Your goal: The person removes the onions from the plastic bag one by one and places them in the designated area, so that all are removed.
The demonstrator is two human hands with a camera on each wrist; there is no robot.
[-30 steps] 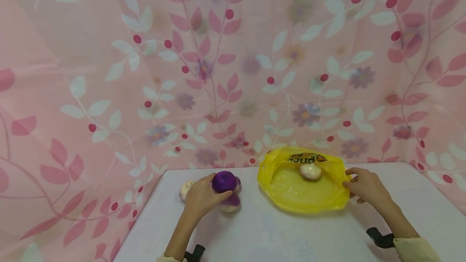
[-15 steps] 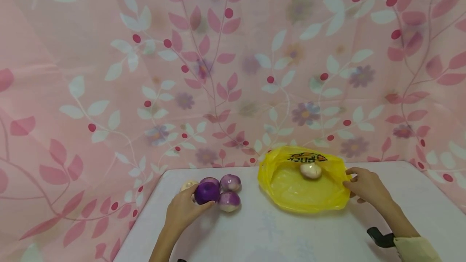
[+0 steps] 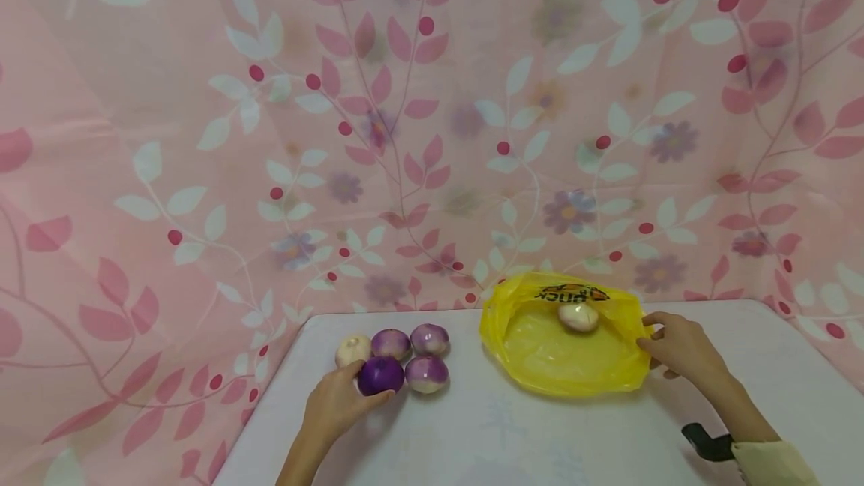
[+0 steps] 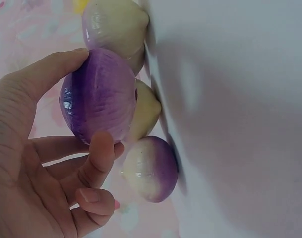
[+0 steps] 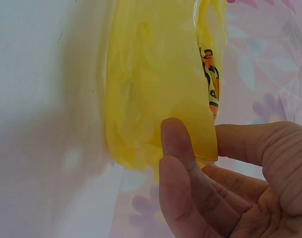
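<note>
My left hand [image 3: 335, 405] pinches a dark purple onion [image 3: 382, 376] between thumb and fingers at the front of a small group. Close up in the left wrist view, the held onion [image 4: 101, 96] is glossy and streaked, and overlaps the others behind it. On the right, my right hand [image 3: 683, 349] pinches the side rim of a yellow plastic bag [image 3: 560, 385]. Its mouth gapes toward me, and a pale onion [image 3: 577, 316] lies inside. The right wrist view shows thumb and fingers on either side of the bag's thin edge [image 5: 180, 94].
Beside the held onion sit two-toned purple and cream onions [image 3: 427, 374] and a cream-white bulb [image 3: 353, 351]. They stand on a white table [image 3: 499, 441]. A pink floral cloth [image 3: 459, 133] hangs behind its back edge.
My left hand has carried the dark purple onion left and toward me, from over the other onions to the front of the group, uncovering them. My right hand stays on the bag.
</note>
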